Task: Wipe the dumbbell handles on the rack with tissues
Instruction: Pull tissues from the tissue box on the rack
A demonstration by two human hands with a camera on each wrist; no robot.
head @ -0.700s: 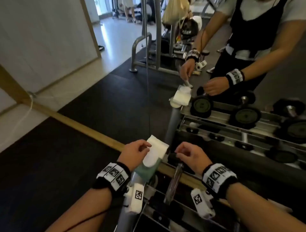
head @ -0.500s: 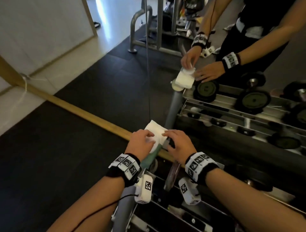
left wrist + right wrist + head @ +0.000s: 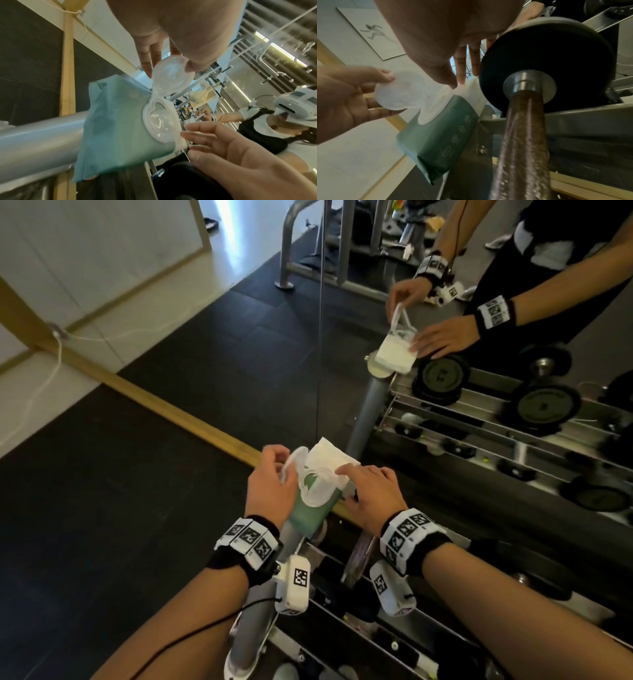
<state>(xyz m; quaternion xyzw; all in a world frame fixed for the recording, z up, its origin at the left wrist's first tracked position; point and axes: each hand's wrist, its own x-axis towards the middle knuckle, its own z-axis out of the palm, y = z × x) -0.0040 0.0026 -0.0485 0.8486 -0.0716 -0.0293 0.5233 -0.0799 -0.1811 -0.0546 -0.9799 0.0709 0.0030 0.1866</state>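
Both my hands are at the green pack of wipes, which sits on top of the grey post at the left end of the dumbbell rack. My left hand pinches the round clear lid of the pack between thumb and fingertips and holds it flipped up on its hinge, so the oval opening beneath is uncovered. My right hand lies over the far side of the pack with fingers nearly straight and a little spread, the fingertips touching the white tissue that sticks up out of the opening; whether they pinch it I cannot tell.

Just right of the pack, under my right wrist, a dumbbell lies across the rack rails: its dark knurled handle runs toward me and its black round weight stands close beside the pack. More dumbbells show on the rack in the mirror ahead of me, along with the reflection of my own hands at the pack. A wooden strip runs along the foot of the mirror, and black rubber floor spreads to my left.
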